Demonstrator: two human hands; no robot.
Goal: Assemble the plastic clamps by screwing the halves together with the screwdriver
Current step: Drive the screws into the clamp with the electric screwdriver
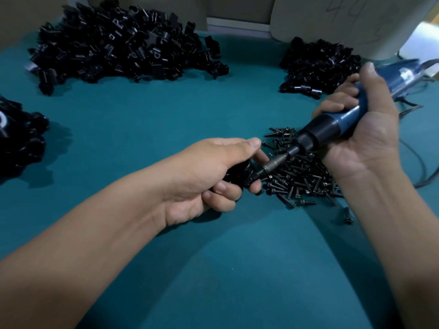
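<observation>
- The left hand (202,176) kept a closed grip around a black plastic clamp (240,173), thumb on top and fingers curled beneath, just above the teal counter (147,119).
- The right hand (361,129) had its grip wrapped round the blue body of an electric screwdriver (332,125), which slanted down and to the left.
- The screwdriver's metal bit (270,165) met the right-hand face of the clamp; the screw itself was hidden between bit and fingers.
- Directly beneath and behind the tool lay a heap of dark screws (301,172), spread over the counter just beside the left fingertips; the tool's black nose crossed over the heap and covered part of it.
- One stray screw (348,216) lay apart from the heap, close to the right forearm.
- A large pile of black clamp parts (123,41) sat at the far left of the counter, well apart from the hands.
- A smaller pile of black parts (318,65) lay at the far right, just behind the right hand's fingers, which covered its near edge.
- A third dark pile (19,141) was cut off by the left edge.
- A pale container (356,17) with handwritten marks stood behind the smaller pile.
- Dark cables (413,148) trailed over the counter to the right of the right hand.
</observation>
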